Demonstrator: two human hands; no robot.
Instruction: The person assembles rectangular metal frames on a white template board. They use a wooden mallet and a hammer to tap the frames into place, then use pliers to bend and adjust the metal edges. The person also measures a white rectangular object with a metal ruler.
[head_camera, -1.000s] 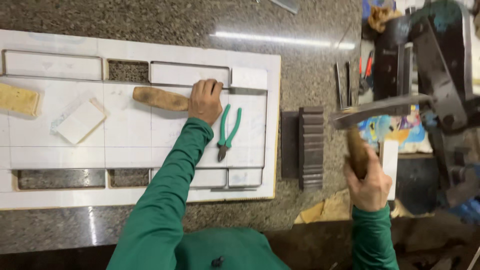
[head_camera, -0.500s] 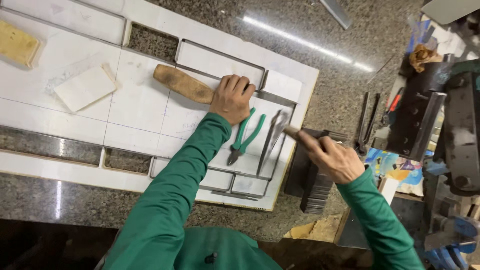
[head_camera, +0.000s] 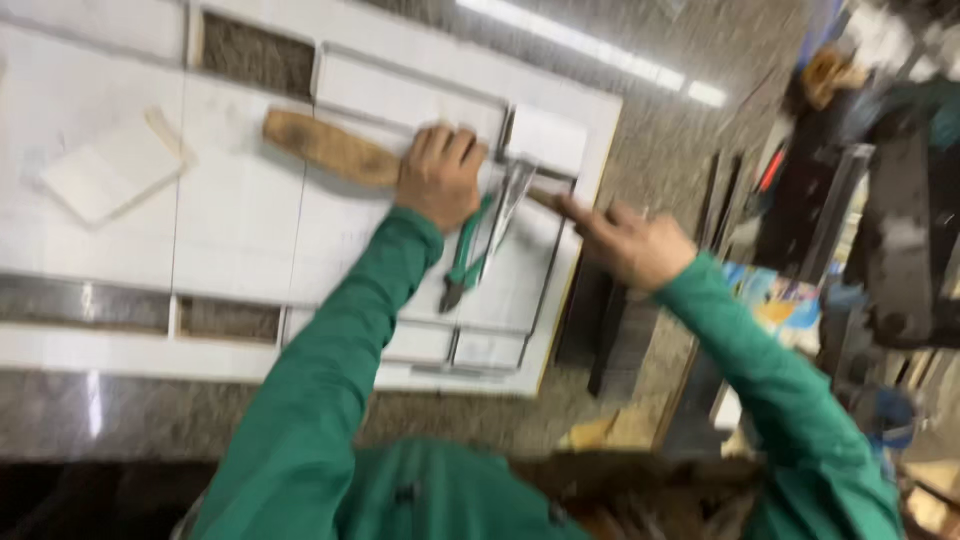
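Speckled grey granite (head_camera: 700, 60) forms the worktop, polished enough to throw back a long streak of ceiling light along its far edge. On it lies a flat layout of glossy white tiles (head_camera: 240, 230), rectangular pieces set edge to edge, with a few oblong gaps where the rough grey stone shows through. A smaller loose white tile piece (head_camera: 110, 170) rests at an angle on the left part of the layout.

The left hand (head_camera: 440, 175), at the end of a green sleeve, is closed around one end of a worn wooden handle (head_camera: 325, 150), brown and rounded, which lies slanted across the tiles. Just beside that hand, green-handled pliers (head_camera: 468, 260) lie on the white surface with their dark jaws pointing toward the person.

The right hand (head_camera: 630, 240) reaches in from the right, fingers curled around the brown wooden grip of a hammer (head_camera: 515, 195), whose thin grey metal head is on the tile just right of the left hand; motion blur softens its shape. Dark metal blocks (head_camera: 600, 330) sit just off the right edge of the tiles. Farther right stand blurred black machine parts (head_camera: 900, 230) and a bright, multicoloured printed sheet (head_camera: 780, 300).
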